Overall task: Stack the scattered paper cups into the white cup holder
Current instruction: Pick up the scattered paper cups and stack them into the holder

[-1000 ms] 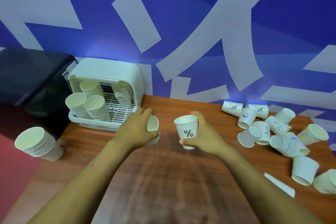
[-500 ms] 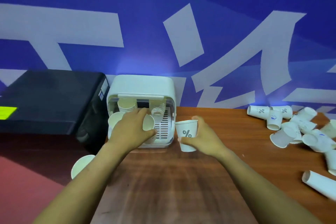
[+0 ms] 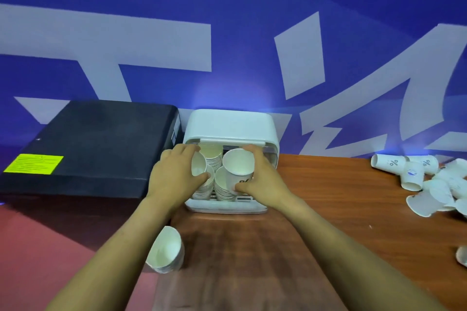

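Your hands have reached the holder (image 3: 231, 122): left hand (image 3: 174, 174) and right hand (image 3: 262, 179) each grip a cup (image 3: 237, 166) over its stacks (image 3: 222, 188), ready to nest.

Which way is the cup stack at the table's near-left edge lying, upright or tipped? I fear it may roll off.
Tipped: the cup stack lies on its side, its open mouth facing the camera.

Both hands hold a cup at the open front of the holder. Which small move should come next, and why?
Probably the right hand should lower its paper cup onto the front stack just beneath it in the white cup holder. The cup's mouth faces the same way as the stack's, so it should nest.
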The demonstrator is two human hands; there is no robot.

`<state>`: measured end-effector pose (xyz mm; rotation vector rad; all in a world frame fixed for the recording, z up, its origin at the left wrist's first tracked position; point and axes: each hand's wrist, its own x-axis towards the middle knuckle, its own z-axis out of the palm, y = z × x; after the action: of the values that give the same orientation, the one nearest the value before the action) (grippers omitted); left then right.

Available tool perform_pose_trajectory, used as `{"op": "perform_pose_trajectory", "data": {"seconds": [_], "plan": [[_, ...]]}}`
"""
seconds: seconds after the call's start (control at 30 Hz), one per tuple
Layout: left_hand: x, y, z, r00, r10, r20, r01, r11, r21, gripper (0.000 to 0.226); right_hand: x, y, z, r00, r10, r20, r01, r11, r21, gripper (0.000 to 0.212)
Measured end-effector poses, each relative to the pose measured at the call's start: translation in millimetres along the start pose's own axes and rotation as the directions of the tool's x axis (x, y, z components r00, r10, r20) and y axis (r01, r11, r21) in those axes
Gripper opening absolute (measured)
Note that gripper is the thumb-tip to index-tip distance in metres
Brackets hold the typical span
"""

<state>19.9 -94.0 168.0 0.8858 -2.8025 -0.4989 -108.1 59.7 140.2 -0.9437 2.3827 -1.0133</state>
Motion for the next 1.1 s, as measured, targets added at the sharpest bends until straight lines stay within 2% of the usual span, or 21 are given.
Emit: {"op": "perform_pose_trajectory", "data": {"seconds": [0.2,0.53,0.67,0.9,1.1], "plan": [[18.1,-8.5,7.2,0.999,0.032,-0.004,-0.032,0.999,-0.016,0.063,14.0,-5.0,15.7,0.999,0.002,-0.033,0.001,0.997,0.079,0.087],[35.0,-13.3,36.8,0.996,0.044,0.075,-0.044,0.999,-0.004,0.064,29.6,12.4,28.4,0.996,0.031,-0.081,-0.024,0.995,0.092,0.084],[37.8,-15.2,48.4,0.993,0.037,0.110,-0.037,0.999,0.007,0.065,32.3,18.4,37.5,0.996,0.075,-0.037,-0.074,0.996,0.042,0.084],[36.7,-22.2,67.8,0.980,0.001,0.198,-0.009,0.999,0.039,0.071,34.1,32.2,45.3,0.997,0.072,0.023,-0.071,0.997,-0.026,0.085],[35.0,-28.8,79.4,0.950,-0.062,0.305,0.042,0.997,0.071,0.083,31.0,38.7,42.4,0.975,0.146,0.168,-0.130,0.986,-0.100,0.089]]}}
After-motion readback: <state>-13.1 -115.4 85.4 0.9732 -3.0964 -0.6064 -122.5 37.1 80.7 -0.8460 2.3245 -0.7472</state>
